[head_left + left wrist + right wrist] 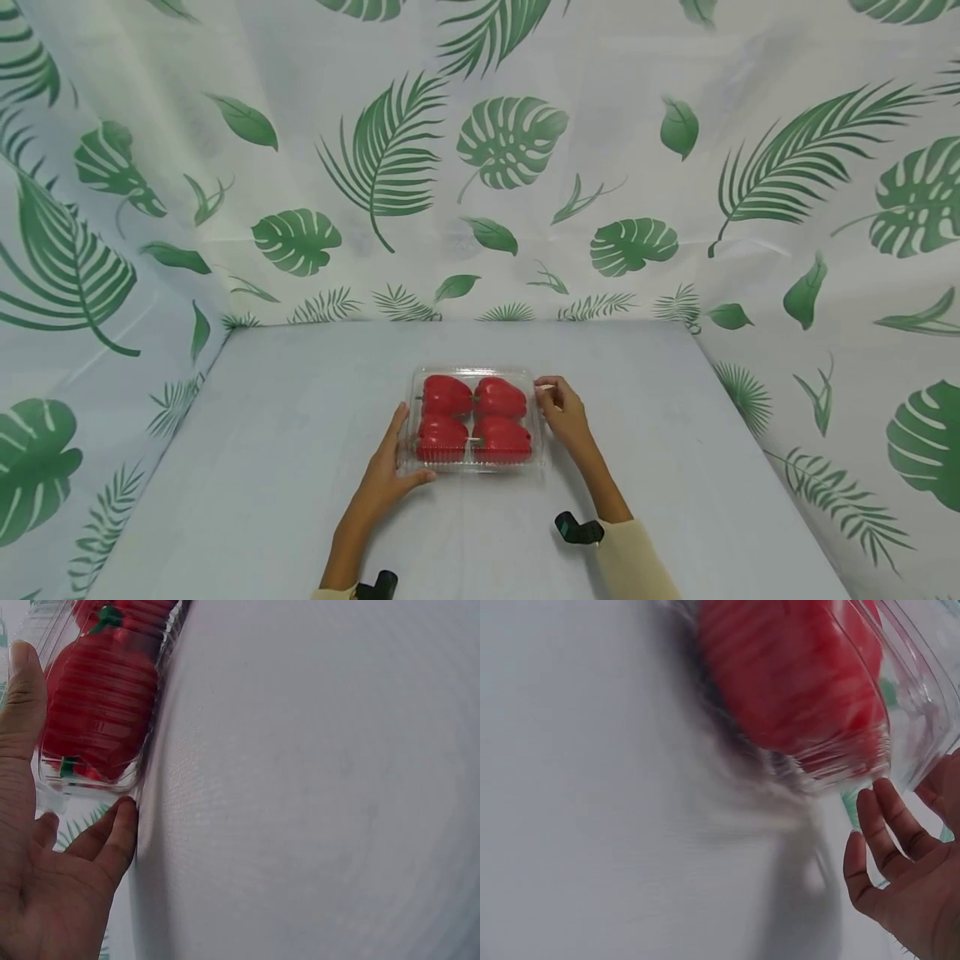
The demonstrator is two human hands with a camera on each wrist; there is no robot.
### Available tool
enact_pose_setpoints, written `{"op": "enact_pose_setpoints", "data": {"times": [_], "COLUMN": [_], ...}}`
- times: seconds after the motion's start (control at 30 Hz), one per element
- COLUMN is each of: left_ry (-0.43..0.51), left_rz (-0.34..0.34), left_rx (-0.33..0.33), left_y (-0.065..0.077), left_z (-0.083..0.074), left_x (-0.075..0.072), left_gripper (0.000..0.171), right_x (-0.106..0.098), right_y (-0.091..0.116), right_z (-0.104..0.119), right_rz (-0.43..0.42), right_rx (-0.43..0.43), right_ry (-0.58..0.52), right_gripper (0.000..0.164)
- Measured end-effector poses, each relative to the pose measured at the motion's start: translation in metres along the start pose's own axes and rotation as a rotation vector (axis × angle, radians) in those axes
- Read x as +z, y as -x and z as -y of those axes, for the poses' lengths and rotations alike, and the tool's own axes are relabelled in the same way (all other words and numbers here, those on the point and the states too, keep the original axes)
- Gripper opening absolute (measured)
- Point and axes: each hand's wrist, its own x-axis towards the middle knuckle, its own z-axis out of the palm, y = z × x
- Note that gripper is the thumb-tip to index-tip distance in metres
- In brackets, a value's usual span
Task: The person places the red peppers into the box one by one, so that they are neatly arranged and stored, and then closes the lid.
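A clear plastic clamshell box (471,467) sits on the table, holding several red bell peppers (501,398) with green stems. Along its left side my left hand (384,477) lies with long, nearly straight fingers, the thumb spread near the front corner. In the left wrist view, ridged plastic covers a pepper (101,705) beside that hand's fingertips. My right hand (566,415) has bent fingers at the far right corner and appears to pinch the box's rim. From the right wrist, fingertips (883,787) meet the corner below a blurred pepper (795,675).
A pale grey-white cloth covers the table (285,400). Leaf-printed white curtains (420,275) rise behind it and at both sides. Dark wrist cameras (579,528) are strapped on both wrists, by the cream sleeves (637,562).
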Motion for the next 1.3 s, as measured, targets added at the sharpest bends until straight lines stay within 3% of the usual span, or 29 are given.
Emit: {"op": "enact_pose_setpoints", "data": {"times": [0.17, 0.37, 0.5, 0.63, 0.73, 0.83, 0.93, 1.17, 1.3], "left_ry": [0.023, 0.035, 0.024, 0.025, 0.024, 0.019, 0.010, 0.009, 0.053], "left_rz": [0.011, 0.000, -0.011, -0.022, -0.018, -0.010, -0.005, 0.037, 0.013], "left_rx": [-0.010, -0.022, -0.038, -0.037, -0.037, -0.042, -0.054, -0.041, -0.001], "left_y": [0.001, 0.004, 0.006, 0.006, 0.006, 0.005, 0.006, 0.007, 0.013], "left_z": [-0.002, -0.004, -0.007, -0.008, -0.007, -0.006, -0.005, -0.006, -0.001], "left_x": [0.001, 0.008, 0.008, 0.007, 0.008, 0.009, 0.010, 0.003, -0.007], "left_gripper": [0.110, 0.104, 0.104, 0.103, 0.102, 0.102, 0.102, 0.099, 0.074], "right_x": [-0.002, -0.006, -0.014, -0.020, -0.022, -0.023, -0.023, -0.021, -0.019], "right_y": [0.030, 0.061, 0.080, 0.087, 0.088, 0.089, 0.089, 0.088, 0.088], "right_z": [0.017, -0.021, -0.025, -0.023, -0.020, -0.019, -0.020, -0.021, -0.019], "right_rz": [-0.008, 0.038, 0.143, 0.274, 0.346, 0.395, 0.422, 0.409, 0.430], "right_rx": [-0.121, -0.192, -0.215, -0.161, -0.061, 0.050, 0.119, 0.192, 0.203], "right_ry": [-0.036, -0.196, -0.281, -0.285, -0.254, -0.277, -0.328, -0.350, -0.341], "right_gripper": [0.034, 0.050, 0.051, 0.035, 0.021, 0.026, 0.029, 0.020, 0.027]}}
